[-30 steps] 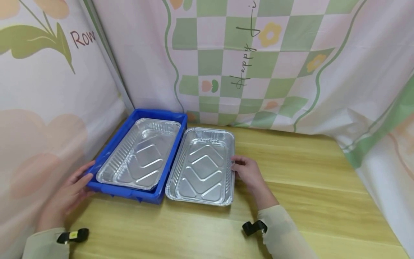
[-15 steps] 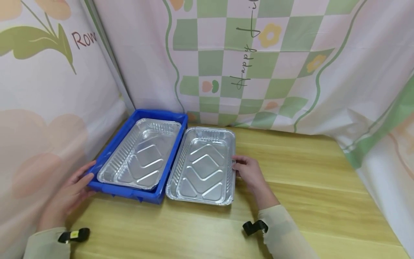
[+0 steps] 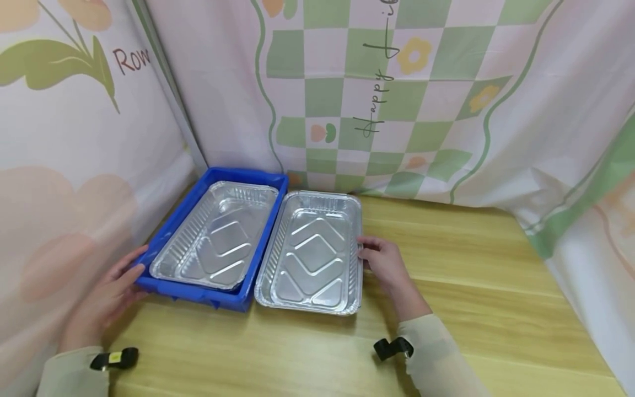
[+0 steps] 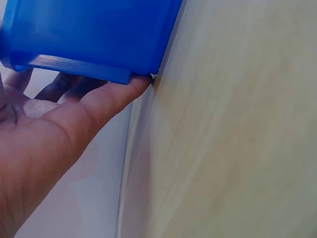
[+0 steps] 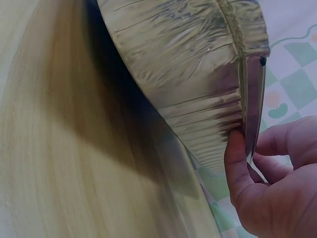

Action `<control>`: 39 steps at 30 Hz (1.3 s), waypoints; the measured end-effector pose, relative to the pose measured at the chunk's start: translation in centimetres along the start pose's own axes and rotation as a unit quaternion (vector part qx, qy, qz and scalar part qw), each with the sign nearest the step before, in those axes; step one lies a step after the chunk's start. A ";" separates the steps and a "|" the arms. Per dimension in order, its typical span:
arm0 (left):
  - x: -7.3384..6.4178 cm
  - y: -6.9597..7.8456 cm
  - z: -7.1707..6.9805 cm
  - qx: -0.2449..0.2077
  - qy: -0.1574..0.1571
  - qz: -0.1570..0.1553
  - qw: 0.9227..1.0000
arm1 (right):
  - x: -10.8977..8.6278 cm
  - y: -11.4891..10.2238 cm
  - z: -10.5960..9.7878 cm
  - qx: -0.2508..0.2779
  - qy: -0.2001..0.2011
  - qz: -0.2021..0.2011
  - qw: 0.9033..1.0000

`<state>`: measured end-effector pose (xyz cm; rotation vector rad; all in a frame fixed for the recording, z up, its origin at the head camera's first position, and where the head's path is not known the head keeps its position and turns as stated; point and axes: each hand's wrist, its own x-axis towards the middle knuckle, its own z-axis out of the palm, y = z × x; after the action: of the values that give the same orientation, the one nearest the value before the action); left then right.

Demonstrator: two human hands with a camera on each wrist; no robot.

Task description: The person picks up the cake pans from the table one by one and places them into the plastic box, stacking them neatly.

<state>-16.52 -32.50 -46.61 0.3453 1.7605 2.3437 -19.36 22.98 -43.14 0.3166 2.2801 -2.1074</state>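
Your right hand (image 3: 384,263) pinches the right rim of the loose foil tray (image 3: 310,253), thumb beneath; its long axis runs away from you. Your left hand (image 3: 106,295), fingers straight, touches the blue crate (image 3: 195,291) holding a second foil tray (image 3: 215,234) beyond.

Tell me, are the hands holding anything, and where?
The right hand pinches the foil tray by its right rim. The left hand holds the blue bin at its near left corner, fingers straight under the rim.
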 end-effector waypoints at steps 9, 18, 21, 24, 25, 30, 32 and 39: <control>0.0 0.1 0.0 0.018 -0.002 0.002 1.000 | -0.6 -0.7 0.0 0.000 0.001 -0.004 1.000; 0.0 0.1 0.0 0.032 0.003 -0.004 0.999 | -1.0 -1.3 -0.5 0.006 0.002 -0.006 1.000; 0.0 0.2 0.0 0.032 0.004 -0.003 0.999 | -1.1 -1.5 -0.6 0.008 0.000 -0.007 1.000; 0.0 0.1 0.0 0.029 0.005 -0.004 1.000 | -1.1 -1.6 -0.7 0.006 0.000 -0.005 1.000; 0.0 0.1 0.0 0.029 0.006 -0.003 1.000 | -1.1 -1.7 -0.7 0.005 -0.001 -0.004 1.000; 0.0 0.0 0.0 0.032 0.009 -0.007 0.999 | -1.4 -1.8 -0.8 0.005 -0.003 -0.003 1.000; -0.1 -0.1 -0.1 0.039 0.013 -0.011 0.999 | -1.6 -2.1 -0.6 0.009 -0.008 -0.007 1.000; -0.1 -0.1 -0.1 0.033 0.004 -0.001 0.999 | -2.4 -3.3 -0.2 0.019 -0.027 -0.024 0.999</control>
<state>-16.43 -32.60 -46.72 0.3437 1.8434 2.2931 -17.53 22.59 -39.55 0.2061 2.2434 -2.1563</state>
